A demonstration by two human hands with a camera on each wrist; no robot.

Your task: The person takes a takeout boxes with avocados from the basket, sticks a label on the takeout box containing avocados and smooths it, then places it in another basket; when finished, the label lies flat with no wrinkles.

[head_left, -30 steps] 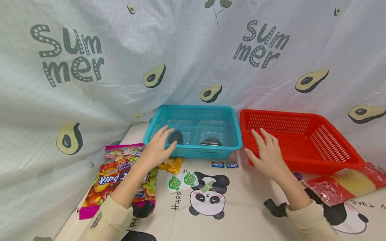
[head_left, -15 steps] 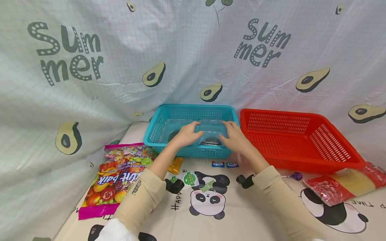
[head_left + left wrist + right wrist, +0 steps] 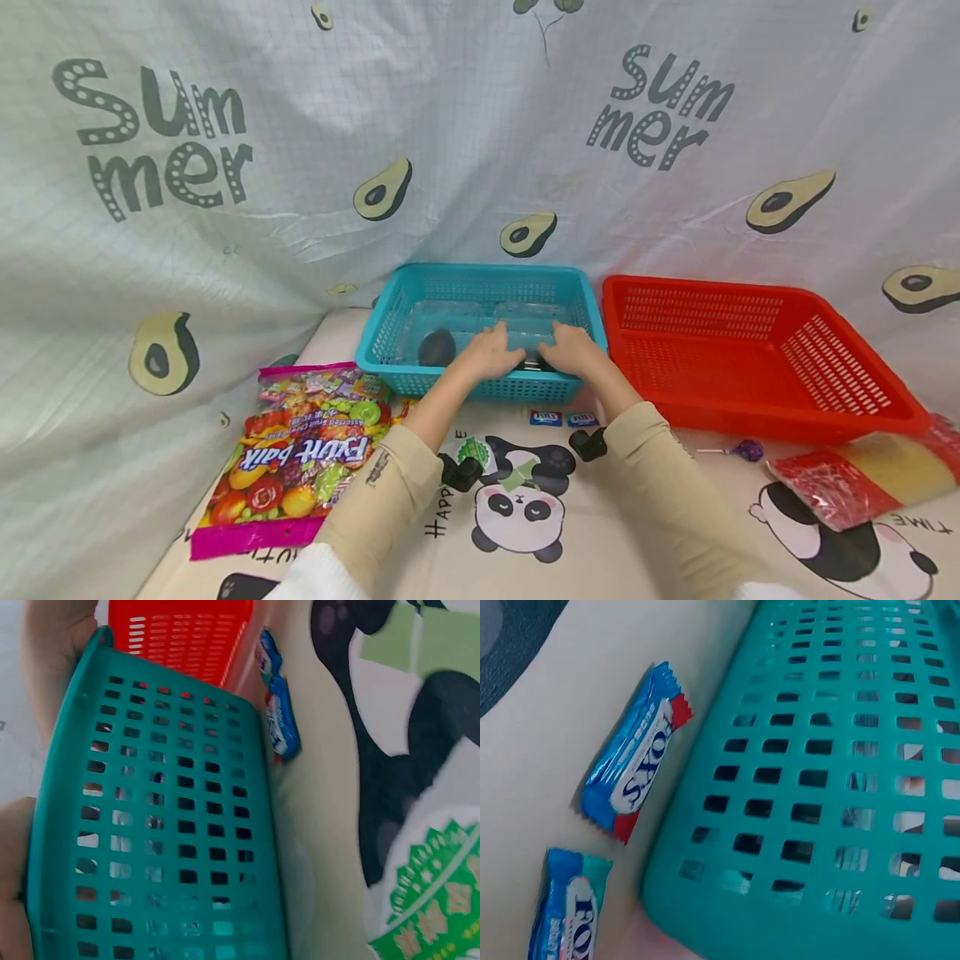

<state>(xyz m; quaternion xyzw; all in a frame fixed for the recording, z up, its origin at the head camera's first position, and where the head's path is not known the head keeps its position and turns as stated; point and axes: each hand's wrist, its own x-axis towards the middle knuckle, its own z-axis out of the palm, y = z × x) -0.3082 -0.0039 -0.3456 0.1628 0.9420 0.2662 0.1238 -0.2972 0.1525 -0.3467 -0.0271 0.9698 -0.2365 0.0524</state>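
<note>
Both hands reach over the near rim of a teal plastic basket (image 3: 390, 321). My left hand (image 3: 487, 354) is at the left side of the right-hand clear plastic container (image 3: 534, 312), thumb and fingers apart. My right hand (image 3: 573, 350) is at that container's right side. A dark object lies low between the hands, mostly covered by them. A second clear container (image 3: 442, 312) sits in the basket's left half, with a dark round shape (image 3: 437, 348) at it. In both wrist views the basket wall hides the fingertips, so their hold on the container cannot be made out.
A red basket (image 3: 697, 367) stands to the right. A fruit candy bag (image 3: 300, 458) lies at left. Two small Fox's candies (image 3: 637, 754) lie before the teal basket. A purple lollipop (image 3: 748, 450) and a red-and-yellow packet (image 3: 862, 475) lie front right.
Both hands have come inward from apart to the teal basket, then lower into it around the right-hand container. The containers stay in the basket.
</note>
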